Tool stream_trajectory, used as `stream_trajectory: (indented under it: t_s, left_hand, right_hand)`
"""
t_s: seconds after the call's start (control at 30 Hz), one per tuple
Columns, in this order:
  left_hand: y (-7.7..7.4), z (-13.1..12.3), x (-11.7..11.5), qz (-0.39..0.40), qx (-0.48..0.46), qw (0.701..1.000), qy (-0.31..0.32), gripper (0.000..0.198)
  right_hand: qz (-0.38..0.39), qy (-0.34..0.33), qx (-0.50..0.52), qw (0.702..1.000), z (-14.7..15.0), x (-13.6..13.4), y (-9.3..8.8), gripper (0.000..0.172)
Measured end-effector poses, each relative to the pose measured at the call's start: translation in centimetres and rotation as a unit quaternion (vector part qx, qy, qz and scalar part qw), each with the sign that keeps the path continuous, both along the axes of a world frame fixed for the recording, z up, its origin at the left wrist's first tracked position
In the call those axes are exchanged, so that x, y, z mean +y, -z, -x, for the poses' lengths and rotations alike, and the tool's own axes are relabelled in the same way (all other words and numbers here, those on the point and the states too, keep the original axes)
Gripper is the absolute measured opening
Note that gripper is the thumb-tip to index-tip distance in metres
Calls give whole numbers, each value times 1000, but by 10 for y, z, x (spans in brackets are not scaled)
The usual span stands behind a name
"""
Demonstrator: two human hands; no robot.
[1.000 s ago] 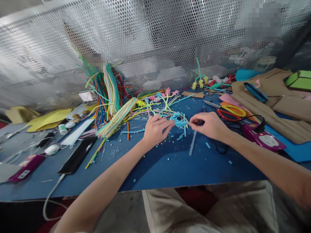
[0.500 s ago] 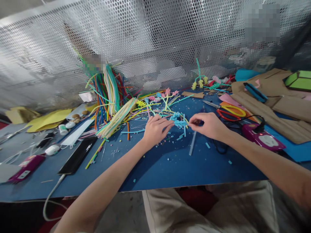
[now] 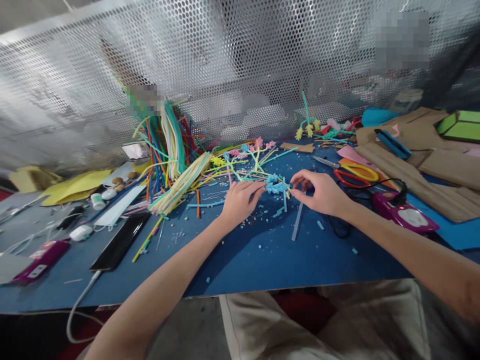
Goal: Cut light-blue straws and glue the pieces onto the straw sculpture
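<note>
Between my hands is a light-blue flower-like piece, apparently bent from fuzzy pipe cleaner. My left hand grips its left end between thumb and fingers, palm down. At the other end my right hand is close by, its thumb and index finger parted, with nothing visible between them. A short blue stem points down from the piece. Just below my right fingers a translucent stick lies on the blue table. Cut blue bits are scattered around it.
Bundled pipe cleaners and finished pink flowers are behind my left hand. Scissors, a purple power strip and cardboard lie to the right. A phone lies left. A perforated metal screen stands behind.
My right thumb and index finger have come apart from their pinch at the blue piece's right end. My left hand keeps its hold, almost unmoved.
</note>
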State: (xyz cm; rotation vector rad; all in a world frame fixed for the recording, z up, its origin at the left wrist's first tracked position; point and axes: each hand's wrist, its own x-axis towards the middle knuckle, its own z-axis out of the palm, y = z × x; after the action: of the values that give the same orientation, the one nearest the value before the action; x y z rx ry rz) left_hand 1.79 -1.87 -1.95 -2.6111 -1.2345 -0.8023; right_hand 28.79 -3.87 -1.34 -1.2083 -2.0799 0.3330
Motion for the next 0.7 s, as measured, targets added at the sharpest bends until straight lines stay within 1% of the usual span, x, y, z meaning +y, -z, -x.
stream_trajectory:
  t_s: [0.07, 0.1, 0.17, 0.27, 0.33, 0.37, 0.53, 0.6, 0.7]
  left_hand:
    - [1, 1, 1, 0, -3, 1000, 4, 33]
    - [1, 1, 1, -2, -4, 1000, 5, 32]
    - [3, 2, 2, -7, -6, 1000, 3, 31]
    - [5, 2, 5, -8, -16, 1000, 3, 32]
    - [6, 3, 6, -4, -25, 1000, 10, 33]
    - [7, 3, 7, -1, -30, 999, 15, 33]
    - [8, 5, 9, 16, -49, 999, 13, 35]
    - [8, 6, 9, 14, -42, 999, 0, 35]
    - [7, 6, 7, 1, -22, 999, -26, 35]
  right_hand:
    - [-21, 71, -48, 996, -5, 4, -1, 18]
    - [-31, 112, -87, 989, -10, 7, -2, 21]
    - [-44, 184, -188, 964, -20, 12, -1, 31]
    - [-57, 230, -321, 917, -37, 16, 3, 38]
    - [-48, 239, -369, 897, -44, 17, 7, 40]
    - [-38, 235, -382, 893, -46, 17, 9, 39]
    - [14, 182, -393, 901, -47, 20, 15, 38]
    - [30, 180, -400, 898, -45, 20, 16, 40]
    - [33, 182, -412, 892, -42, 18, 14, 40]
